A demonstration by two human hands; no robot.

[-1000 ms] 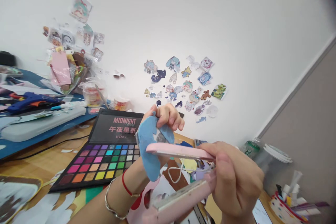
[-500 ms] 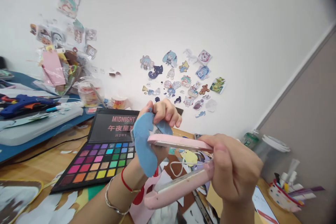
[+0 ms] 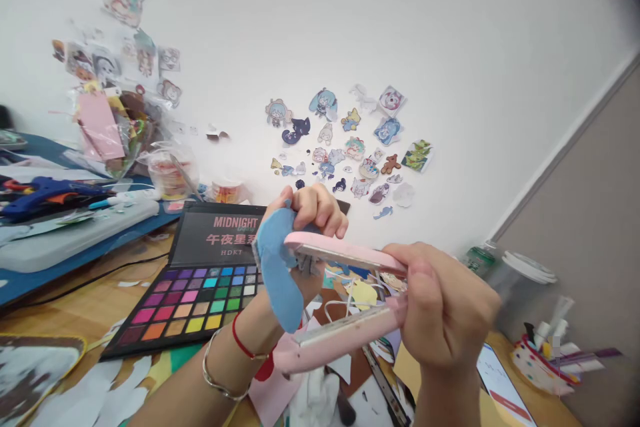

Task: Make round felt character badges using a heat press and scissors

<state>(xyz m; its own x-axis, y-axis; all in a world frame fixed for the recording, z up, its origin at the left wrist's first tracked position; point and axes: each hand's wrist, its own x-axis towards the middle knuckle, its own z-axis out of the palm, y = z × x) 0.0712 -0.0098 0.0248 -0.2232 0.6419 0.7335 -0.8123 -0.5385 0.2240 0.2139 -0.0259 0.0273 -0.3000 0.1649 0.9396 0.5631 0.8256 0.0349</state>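
Note:
Between the thumb and fingers of my left hand (image 3: 317,210) is a curved light blue piece (image 3: 280,267), held up above the cluttered table. My right hand (image 3: 445,307) grips a pink two-armed tool (image 3: 340,343) that looks like a small hair straightener, near its joined end. Its two arms are spread apart, and the tip of the upper arm touches or overlaps the blue piece. The lower arm hangs below, clear of the piece. Part of the blue piece is hidden behind the upper arm and my fingers.
An open eyeshadow palette (image 3: 173,340) lies behind my left forearm. Paper scraps (image 3: 85,390) cover the wooden table. At the left are a white power strip (image 3: 75,233) and a blue glue gun (image 3: 47,197). A pen holder (image 3: 540,367) and a phone (image 3: 505,383) sit at right.
The pink tool has risen slightly, and its upper arm has tilted a little more. The blue piece has turned slightly in my left hand. The camera view has shifted a little.

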